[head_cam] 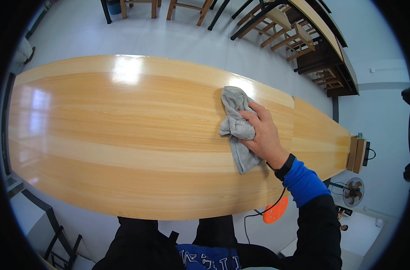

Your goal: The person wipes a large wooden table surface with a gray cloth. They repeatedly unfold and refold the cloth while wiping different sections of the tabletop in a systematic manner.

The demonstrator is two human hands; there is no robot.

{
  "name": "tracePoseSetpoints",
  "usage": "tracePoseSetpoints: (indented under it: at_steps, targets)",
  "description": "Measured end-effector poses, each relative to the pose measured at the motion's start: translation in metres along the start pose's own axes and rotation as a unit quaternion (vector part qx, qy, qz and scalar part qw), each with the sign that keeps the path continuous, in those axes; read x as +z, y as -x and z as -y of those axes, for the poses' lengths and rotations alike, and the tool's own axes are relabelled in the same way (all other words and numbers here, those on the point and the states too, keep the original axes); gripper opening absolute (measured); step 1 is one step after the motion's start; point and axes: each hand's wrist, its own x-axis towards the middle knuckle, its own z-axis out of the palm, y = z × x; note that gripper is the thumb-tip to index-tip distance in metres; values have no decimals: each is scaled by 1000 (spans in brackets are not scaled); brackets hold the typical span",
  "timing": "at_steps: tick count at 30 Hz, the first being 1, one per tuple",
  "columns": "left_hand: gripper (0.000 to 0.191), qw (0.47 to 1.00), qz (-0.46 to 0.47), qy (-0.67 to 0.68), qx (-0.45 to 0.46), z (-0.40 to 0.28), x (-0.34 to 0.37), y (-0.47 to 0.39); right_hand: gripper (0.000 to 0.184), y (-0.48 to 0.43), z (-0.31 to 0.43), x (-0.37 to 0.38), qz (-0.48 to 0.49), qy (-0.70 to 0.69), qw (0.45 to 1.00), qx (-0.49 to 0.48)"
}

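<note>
My right hand (264,135) grips a crumpled grey cloth (237,118) against the top of a long wooden table (124,135). The cloth lies right of the table's middle, one fold trailing towards me and another spread to the far side. Fingers press into its right half, and the thumb is partly covered by the fabric. A black band circles the wrist below a blue cuff. My left hand is out of view. Before me the glossy tabletop stretches left, with bright reflections on its far and left parts.
A second table section (319,138) adjoins on the right, with cardboard boxes (356,154) at its end. An orange stool seat (275,210) and a black cable (246,224) are near my right side. Wooden stools (302,37) stand beyond; an electric fan (353,192) is at right.
</note>
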Motion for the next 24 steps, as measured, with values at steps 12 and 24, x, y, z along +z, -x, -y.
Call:
tracePoseSetpoints:
  at_steps: [12, 24]
  targets:
    - [37, 999, -22, 16, -17, 21, -50, -3, 65, 6, 6, 7, -15, 13, 1000, 19]
    - [37, 997, -14, 69, -16, 15, -69, -33, 73, 11, 7, 16, -61, 67, 996, 10]
